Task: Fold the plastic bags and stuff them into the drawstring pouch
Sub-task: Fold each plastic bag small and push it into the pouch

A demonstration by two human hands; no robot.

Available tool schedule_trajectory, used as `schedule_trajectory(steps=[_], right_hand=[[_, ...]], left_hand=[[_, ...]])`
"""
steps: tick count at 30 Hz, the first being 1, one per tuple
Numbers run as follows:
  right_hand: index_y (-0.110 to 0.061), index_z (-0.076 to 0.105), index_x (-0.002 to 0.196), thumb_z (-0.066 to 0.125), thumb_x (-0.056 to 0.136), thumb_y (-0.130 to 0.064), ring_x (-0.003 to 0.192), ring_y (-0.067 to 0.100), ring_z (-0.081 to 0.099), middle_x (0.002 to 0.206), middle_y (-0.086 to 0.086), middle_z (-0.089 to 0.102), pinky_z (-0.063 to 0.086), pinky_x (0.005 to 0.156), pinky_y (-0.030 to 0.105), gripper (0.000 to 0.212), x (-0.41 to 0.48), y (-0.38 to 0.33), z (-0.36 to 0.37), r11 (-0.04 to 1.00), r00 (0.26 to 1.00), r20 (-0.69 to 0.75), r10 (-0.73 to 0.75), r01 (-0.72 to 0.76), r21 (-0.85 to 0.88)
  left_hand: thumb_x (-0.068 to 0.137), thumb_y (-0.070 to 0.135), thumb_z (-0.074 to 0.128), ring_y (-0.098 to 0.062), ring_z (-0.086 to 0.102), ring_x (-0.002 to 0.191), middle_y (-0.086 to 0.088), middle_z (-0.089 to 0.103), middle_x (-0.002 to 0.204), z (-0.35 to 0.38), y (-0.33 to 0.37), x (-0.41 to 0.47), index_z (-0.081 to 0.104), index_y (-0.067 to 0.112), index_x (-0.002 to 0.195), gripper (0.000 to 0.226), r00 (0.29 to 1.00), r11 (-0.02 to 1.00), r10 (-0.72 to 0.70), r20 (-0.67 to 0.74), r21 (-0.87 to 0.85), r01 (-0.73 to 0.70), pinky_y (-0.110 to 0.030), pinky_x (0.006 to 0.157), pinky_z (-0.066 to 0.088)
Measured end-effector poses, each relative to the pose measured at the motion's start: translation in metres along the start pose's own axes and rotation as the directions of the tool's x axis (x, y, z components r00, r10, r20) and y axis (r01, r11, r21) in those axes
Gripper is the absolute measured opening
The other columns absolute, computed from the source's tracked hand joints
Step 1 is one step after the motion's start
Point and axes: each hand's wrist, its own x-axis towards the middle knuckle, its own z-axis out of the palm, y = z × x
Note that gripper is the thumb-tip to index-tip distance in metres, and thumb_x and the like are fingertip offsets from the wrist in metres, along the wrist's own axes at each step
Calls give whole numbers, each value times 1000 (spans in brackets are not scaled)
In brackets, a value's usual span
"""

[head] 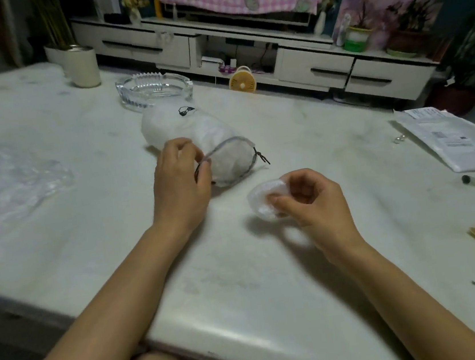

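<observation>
The white pouch (194, 131) lies on its side mid-table, long axis running away and leftward, its dark-corded mouth facing the person. The left hand (179, 181) pinches the mouth's rim. The right hand (307, 198) pinches a small folded bag (264, 199) nearby. It's a pale, scuffed table (241, 269) with a glass ashtray (155, 89) behind and a low white cabinet (305, 63) beyond. The pouch bulges and carries a glasses print.
</observation>
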Motion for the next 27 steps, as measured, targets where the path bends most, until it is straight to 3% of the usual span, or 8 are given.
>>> schedule_trajectory(steps=[3,7,13,15,17,20,24,27], right_hand=[[-22,61,74,77,75,-6,64,3,56,73,-9,63,45,63,11,23,-9,-12,14,976,978,-84,-188,177,-123],[-18,69,71,75,68,-24,78,6,40,84,-8,48,33,73,5,9,-1,-18,29,794,853,-114,-509,414,-446],[-13,56,82,78,65,-22,96,21,43,114,4,42,36,78,31,29,4,-26,37,494,683,-8,-731,521,-696],[-14,41,94,84,58,-20,93,28,51,116,11,44,38,71,32,57,9,-30,37,485,734,51,-677,498,-719],[-11,39,97,88,48,-15,70,33,58,94,17,58,38,56,28,70,9,-35,42,471,801,117,-587,455,-756],[-6,52,82,81,47,-7,49,31,56,70,11,57,20,42,18,46,9,-39,62,359,836,181,-519,405,-841],[-6,45,114,49,88,-13,95,34,60,112,13,54,25,59,32,27,19,-51,101,291,938,236,-255,308,-906],[-7,39,123,44,93,-14,106,32,55,123,12,47,27,67,33,31,36,-57,125,278,963,222,-152,258,-926]], left_hand=[[88,14,53,-27,50,116,-17,54,125,-13,14,-15,57,5,84,12,994,982,83,76,-174,-69,-11,90,28],[86,14,54,-1,45,111,-9,57,123,-32,30,-31,51,21,79,10,992,934,121,26,-343,-105,3,88,26],[86,15,51,-2,43,116,-10,54,129,-52,35,-44,50,20,80,8,970,921,207,131,-359,-148,2,92,25],[87,16,50,-2,42,118,-8,52,131,-56,34,-45,50,20,80,8,957,914,240,163,-370,-166,0,95,25],[90,12,51,1,41,118,-4,49,133,-60,31,-48,48,19,81,12,943,913,261,205,-369,-173,0,96,24],[91,10,48,4,37,121,3,43,137,-63,23,-58,55,15,87,9,926,913,273,262,-373,-164,1,97,22],[94,3,46,-3,34,131,5,38,141,-68,1,-52,55,6,126,33,933,951,215,289,-280,-133,0,102,16],[97,9,42,-12,31,136,-4,38,145,-85,-28,-44,57,8,113,21,949,990,75,307,-135,-35,-2,98,16]])
